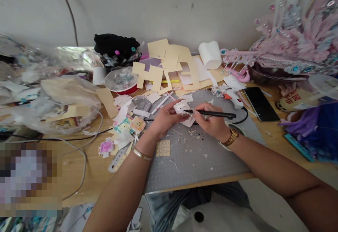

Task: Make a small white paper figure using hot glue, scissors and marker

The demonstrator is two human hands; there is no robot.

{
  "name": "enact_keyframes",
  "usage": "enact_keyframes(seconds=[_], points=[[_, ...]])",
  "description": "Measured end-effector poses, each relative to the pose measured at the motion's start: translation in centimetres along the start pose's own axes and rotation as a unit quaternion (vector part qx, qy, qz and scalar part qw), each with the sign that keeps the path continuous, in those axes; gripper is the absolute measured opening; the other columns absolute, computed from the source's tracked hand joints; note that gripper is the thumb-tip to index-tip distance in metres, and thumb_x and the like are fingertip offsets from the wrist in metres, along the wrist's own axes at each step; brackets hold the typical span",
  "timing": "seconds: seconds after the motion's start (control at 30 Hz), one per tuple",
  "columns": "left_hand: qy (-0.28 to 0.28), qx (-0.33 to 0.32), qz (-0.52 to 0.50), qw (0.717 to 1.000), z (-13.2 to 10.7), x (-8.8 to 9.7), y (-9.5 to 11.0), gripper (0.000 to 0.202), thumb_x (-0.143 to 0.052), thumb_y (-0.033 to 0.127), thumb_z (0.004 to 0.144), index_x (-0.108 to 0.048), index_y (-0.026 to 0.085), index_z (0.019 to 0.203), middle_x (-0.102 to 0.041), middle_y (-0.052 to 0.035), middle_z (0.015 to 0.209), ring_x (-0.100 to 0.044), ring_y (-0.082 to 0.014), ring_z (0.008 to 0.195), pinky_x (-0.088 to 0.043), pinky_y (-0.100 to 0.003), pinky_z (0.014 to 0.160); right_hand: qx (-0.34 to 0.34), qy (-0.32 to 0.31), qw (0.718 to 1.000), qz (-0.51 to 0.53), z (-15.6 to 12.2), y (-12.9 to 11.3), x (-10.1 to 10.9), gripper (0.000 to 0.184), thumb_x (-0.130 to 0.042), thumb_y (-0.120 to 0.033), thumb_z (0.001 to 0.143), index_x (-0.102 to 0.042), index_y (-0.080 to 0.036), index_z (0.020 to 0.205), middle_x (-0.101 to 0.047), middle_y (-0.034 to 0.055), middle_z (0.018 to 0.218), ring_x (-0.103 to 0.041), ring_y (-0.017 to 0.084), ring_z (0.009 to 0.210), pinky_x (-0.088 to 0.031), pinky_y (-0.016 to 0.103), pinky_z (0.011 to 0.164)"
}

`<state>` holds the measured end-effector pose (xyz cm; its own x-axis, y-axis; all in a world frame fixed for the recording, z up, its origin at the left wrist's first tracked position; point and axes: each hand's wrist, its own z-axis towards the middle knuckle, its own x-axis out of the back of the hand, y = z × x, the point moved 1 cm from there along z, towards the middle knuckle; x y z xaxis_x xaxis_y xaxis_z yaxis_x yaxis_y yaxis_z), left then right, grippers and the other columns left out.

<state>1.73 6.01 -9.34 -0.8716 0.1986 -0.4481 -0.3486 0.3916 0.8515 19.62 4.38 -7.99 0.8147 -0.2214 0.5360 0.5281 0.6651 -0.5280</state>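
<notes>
My left hand [166, 118] grips a small white craft piece [181, 107] with dark dots like eyes on its front. Pinched in my right hand [213, 123] is a black pen [220, 114], its tip at the white piece. Both hands are over the grey cutting mat [190, 170], where scraps are scattered. A square sheet with round cut-outs [163, 148] lies by my left wrist. Coloured face pieces, including an orange one [137, 123] and a pink one [106, 147], lie to the left, near a metal ruler [116, 161].
A hot glue gun [233, 98] and a black phone [261, 104] lie to the right. Behind are cut cream card sheets [171, 61], a white roll [210, 54] and a red-sided bowl [123, 80]. Pink beaded decorations [298, 45] fill the right back. Cables cross the left side.
</notes>
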Motion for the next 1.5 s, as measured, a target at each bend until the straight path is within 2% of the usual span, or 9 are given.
enact_keyframes(seconds=[0.17, 0.83, 1.1, 1.27, 1.5], points=[[-0.003, 0.001, -0.003, 1.000, -0.09, -0.07, 0.16, 0.069, -0.081, 0.006, 0.059, -0.061, 0.015, 0.125, -0.076, -0.0034, 0.089, -0.069, -0.0133, 0.073, -0.056, -0.030, 0.082, -0.004, -0.008, 1.000, 0.009, 0.02, -0.04, -0.16, 0.008, -0.055, -0.021, 0.088, -0.057, -0.023, 0.081, -0.066, -0.0003, 0.071, -0.060, 0.015, 0.063, -0.047, 0.028, 0.060], [0.004, 0.006, 0.008, 1.000, -0.26, -0.10, 0.22, 0.070, -0.080, 0.006, 0.061, -0.060, 0.015, 0.127, -0.076, -0.0060, 0.096, -0.071, -0.0153, 0.080, -0.055, -0.033, 0.088, -0.033, 0.005, 0.999, -0.003, -0.08, 0.18, 0.04, 0.008, -0.055, -0.021, 0.088, -0.056, -0.024, 0.080, -0.065, -0.0009, 0.068, -0.059, 0.015, 0.060, -0.046, 0.028, 0.058], [0.002, 0.001, 0.010, 1.000, -0.20, -0.06, 0.21, 0.071, -0.083, 0.008, 0.060, -0.061, 0.015, 0.127, -0.076, -0.0052, 0.093, -0.070, -0.0154, 0.078, -0.056, -0.034, 0.088, 0.006, -0.007, 1.000, 0.001, 0.16, -0.21, 0.07, 0.008, -0.055, -0.018, 0.088, -0.056, -0.022, 0.081, -0.065, -0.0003, 0.071, -0.060, 0.014, 0.063, -0.046, 0.026, 0.059], [-0.001, -0.002, 0.004, 1.000, -0.20, -0.07, 0.19, 0.067, -0.081, 0.006, 0.060, -0.062, 0.015, 0.124, -0.076, -0.0046, 0.092, -0.070, -0.0141, 0.076, -0.056, -0.033, 0.087, -0.009, -0.015, 1.000, -0.003, 0.09, -0.07, 0.02, 0.009, -0.055, -0.020, 0.088, -0.056, -0.023, 0.080, -0.064, -0.0010, 0.068, -0.058, 0.014, 0.060, -0.044, 0.026, 0.057], [0.009, 0.008, 0.008, 1.000, -0.33, -0.10, 0.28, 0.069, -0.080, 0.005, 0.061, -0.060, 0.015, 0.127, -0.076, -0.0055, 0.092, -0.072, -0.0161, 0.079, -0.057, -0.033, 0.085, -0.026, 0.015, 1.000, 0.002, -0.04, 0.28, -0.04, 0.008, -0.055, -0.019, 0.086, -0.056, -0.024, 0.080, -0.065, -0.0013, 0.069, -0.059, 0.015, 0.061, -0.046, 0.027, 0.058]])
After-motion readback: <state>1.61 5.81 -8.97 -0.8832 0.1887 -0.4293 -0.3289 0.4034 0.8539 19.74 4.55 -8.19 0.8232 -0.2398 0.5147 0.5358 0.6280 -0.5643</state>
